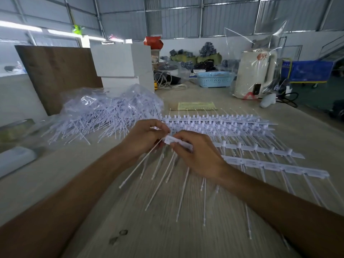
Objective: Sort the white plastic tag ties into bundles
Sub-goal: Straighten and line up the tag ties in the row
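Tag tie strip held over table (130,211)

Left hand (144,138) and right hand (197,155) pinch a tag tie strip (177,141). Clear bag (104,110) behind contains loose ties; blue basket (214,79) contents indiscernible.

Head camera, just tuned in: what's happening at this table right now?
A person is sorting white tag ties at a wooden table. Both hands, the left hand and the right hand, pinch a small bunch of ties by its flat tag ends, with the thin tails fanning down towards the person. Neat rows of ties lie just beyond and to the right, and a loose heap in clear plastic sits to the left.
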Motion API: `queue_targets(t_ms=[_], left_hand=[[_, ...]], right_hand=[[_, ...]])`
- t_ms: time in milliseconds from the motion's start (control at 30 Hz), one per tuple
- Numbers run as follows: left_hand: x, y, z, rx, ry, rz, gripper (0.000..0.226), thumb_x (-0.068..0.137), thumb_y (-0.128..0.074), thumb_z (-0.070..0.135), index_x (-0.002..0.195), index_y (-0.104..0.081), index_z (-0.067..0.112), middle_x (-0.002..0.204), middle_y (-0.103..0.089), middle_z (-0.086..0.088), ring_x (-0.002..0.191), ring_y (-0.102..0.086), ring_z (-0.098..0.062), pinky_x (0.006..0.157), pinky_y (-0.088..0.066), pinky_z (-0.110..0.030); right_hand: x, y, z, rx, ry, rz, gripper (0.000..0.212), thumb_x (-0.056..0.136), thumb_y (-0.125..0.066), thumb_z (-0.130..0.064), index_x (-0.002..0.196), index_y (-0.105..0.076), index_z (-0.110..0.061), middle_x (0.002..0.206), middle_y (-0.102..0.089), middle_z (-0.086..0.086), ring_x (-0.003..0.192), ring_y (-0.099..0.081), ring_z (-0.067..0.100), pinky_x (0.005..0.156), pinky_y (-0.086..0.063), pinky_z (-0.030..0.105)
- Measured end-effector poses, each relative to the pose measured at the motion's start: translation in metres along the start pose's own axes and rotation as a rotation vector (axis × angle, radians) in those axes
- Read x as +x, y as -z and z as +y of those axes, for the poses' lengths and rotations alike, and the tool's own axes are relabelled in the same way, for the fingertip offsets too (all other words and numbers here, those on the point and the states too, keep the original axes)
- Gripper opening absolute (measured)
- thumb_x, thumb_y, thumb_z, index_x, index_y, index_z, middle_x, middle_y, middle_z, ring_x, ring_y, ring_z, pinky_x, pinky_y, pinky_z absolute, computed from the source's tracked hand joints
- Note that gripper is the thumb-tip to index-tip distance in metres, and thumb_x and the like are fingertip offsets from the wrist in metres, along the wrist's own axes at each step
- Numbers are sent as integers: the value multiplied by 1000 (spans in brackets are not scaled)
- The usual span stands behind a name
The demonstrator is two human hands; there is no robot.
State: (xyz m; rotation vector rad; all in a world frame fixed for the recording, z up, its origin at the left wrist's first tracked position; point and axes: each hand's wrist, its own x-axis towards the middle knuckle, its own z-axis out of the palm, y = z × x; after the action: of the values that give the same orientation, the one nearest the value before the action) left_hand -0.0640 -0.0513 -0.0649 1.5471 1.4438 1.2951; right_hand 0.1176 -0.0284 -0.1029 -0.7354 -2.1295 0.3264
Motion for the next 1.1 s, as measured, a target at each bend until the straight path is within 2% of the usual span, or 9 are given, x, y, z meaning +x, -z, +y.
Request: queue_targets(t_ms=[133,300,333,433,500,667,800,1000,1100], left_hand=[[-2,-1,0,-3,27,-5,18,88,-58,-6,84,-70,7,56,-60,-12,44,-48,-18,40,-31,-16],[-4,7,3,70,-134,-104,7,97,-63,16,100,-65,9,59,-59,-2,51,-49,-17,49,-37,-24],[-4,9,3,48,-140,-108,8,97,-64,17,99,-65,9,64,-60,-4,53,-50,-16,50,-39,-26],[-6,11,5,-33,-114,-186,5,94,-67,16,90,-70,14,80,-62,-9,64,-56,-19,56,-48,-31],[-7,12,5,-87,-105,-237,5,91,-68,15,88,-73,15,79,-63,-10,67,-58,-19,57,-50,-30],[-5,21,4,-42,-165,-313,9,93,-65,4,94,-73,3,67,-57,-12,59,-53,-16,49,-44,-27],[-6,30,7,75,-226,-420,11,92,-67,8,99,-75,5,68,-61,-5,60,-53,-13,52,-44,-24],[-6,38,13,223,-292,-523,12,93,-67,12,100,-76,9,65,-63,5,56,-52,-6,56,-43,-21],[-4,44,12,420,-348,-548,10,93,-67,8,99,-75,7,81,-72,8,74,-67,-7,70,-52,-25]], right_hand=[[0,-2,0,-57,19,-14,6,97,-61,-21,93,-65,-23,78,-58,-7,67,-54,11,59,-46,35],[2,2,3,139,-112,-63,12,100,-60,-25,93,-62,-35,65,-58,-11,54,-52,4,53,-37,20],[3,2,3,167,-126,-67,9,100,-60,-25,94,-64,-31,66,-60,-7,54,-52,6,55,-38,25],[4,4,2,283,-149,-58,12,100,-60,-20,101,-71,-16,72,-62,18,63,-56,36,58,-43,43],[3,5,2,335,-141,-43,14,100,-60,-18,104,-72,-14,73,-61,23,64,-55,40,59,-44,47],[2,9,3,425,-152,-100,20,101,-56,-15,99,-73,-3,65,-52,19,57,-42,23,57,-33,33],[3,13,4,518,-255,-150,26,100,-56,-11,85,-69,6,58,-45,2,55,-38,13,56,-30,27],[6,19,-2,641,-339,-249,23,98,-53,-2,87,-73,4,48,-40,-10,45,-35,3,49,-29,15],[5,21,-3,646,-349,-267,26,98,-53,-3,82,-72,2,46,-41,-11,43,-35,1,47,-29,15]])
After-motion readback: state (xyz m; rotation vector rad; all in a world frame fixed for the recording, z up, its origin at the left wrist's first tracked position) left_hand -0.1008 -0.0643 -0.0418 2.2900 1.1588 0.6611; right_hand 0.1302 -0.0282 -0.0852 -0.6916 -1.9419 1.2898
